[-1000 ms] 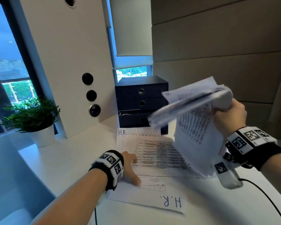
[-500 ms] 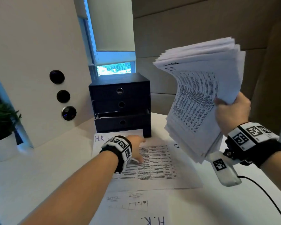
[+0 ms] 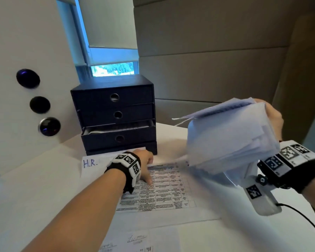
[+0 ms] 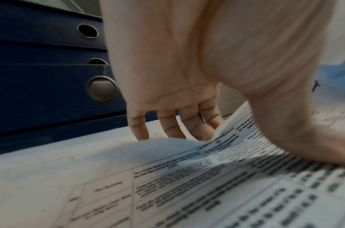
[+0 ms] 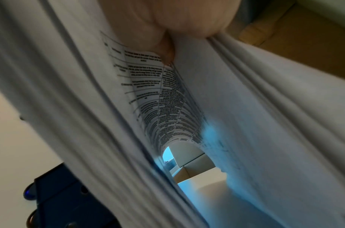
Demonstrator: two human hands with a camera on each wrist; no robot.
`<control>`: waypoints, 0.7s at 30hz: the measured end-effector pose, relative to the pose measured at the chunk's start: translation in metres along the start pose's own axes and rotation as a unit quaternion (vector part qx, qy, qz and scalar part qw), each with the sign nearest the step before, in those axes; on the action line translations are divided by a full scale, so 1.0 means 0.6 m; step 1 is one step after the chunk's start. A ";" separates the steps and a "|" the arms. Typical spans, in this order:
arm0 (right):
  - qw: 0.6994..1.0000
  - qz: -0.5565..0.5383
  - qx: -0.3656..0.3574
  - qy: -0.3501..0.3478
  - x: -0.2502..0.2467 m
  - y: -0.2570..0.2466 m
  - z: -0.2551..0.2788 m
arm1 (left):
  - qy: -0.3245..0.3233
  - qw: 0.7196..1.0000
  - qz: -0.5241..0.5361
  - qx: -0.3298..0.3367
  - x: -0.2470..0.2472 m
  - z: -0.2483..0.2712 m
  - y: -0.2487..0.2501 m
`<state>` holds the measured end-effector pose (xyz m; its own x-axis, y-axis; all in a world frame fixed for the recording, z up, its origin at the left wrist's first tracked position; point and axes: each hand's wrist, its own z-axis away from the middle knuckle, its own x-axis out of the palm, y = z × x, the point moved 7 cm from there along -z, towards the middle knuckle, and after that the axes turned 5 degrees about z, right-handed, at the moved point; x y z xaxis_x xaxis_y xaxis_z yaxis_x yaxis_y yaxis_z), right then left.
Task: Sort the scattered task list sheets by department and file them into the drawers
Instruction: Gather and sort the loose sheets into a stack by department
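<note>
My right hand [image 3: 270,115] grips a thick, folded-over stack of task list sheets [image 3: 229,135] above the desk's right side; in the right wrist view the stack [image 5: 167,108] curls round my thumb. My left hand [image 3: 145,166] rests on a printed sheet [image 3: 164,188] flat on the desk, thumb pressing its table and fingertips [image 4: 173,132] lifting its far edge, which bulges up. A sheet marked H.R. [image 3: 90,163] lies under it, to the left. The dark blue drawer unit [image 3: 115,113] stands just behind; its third drawer [image 3: 119,137] is slightly pulled out with paper inside.
A white panel with three round black knobs [image 3: 39,104] stands on the left of the desk [image 3: 35,197]. Another handwritten sheet [image 3: 135,240] lies at the near edge. A black cable [image 3: 302,217] trails from my right wrist. Beige wall panels close the back and right.
My right hand has lowered the stack from upright to folded over and level, with motion blur. The left hand has stayed on the printed sheet before the drawers, lifting its far edge.
</note>
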<state>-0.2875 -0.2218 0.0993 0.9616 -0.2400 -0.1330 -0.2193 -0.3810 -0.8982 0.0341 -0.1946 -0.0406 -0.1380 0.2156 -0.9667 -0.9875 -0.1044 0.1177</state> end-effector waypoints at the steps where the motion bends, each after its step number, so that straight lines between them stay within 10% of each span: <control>1: 1.000 -0.006 -0.015 0.004 -0.006 0.001 0.002 | 0.020 1.000 0.019 0.003 -0.005 0.003 0.003; 9: 0.985 0.109 -0.015 0.130 -0.033 -0.006 0.018 | 0.136 0.986 0.096 0.022 -0.039 0.048 -0.019; 18: 0.993 0.046 -0.005 0.107 -0.035 -0.028 0.034 | 0.290 0.898 0.328 0.042 -0.137 0.163 -0.090; 21: 0.996 0.036 -0.023 0.080 -0.026 -0.057 0.046 | 0.223 0.944 0.237 0.063 -0.128 0.165 -0.064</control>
<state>-0.2902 -0.1805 0.1206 0.9054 -0.4059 -0.1244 -0.2974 -0.3973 -0.8682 0.0752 -0.1111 0.0516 -0.5477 -0.2593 -0.7955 -0.8285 0.0354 0.5589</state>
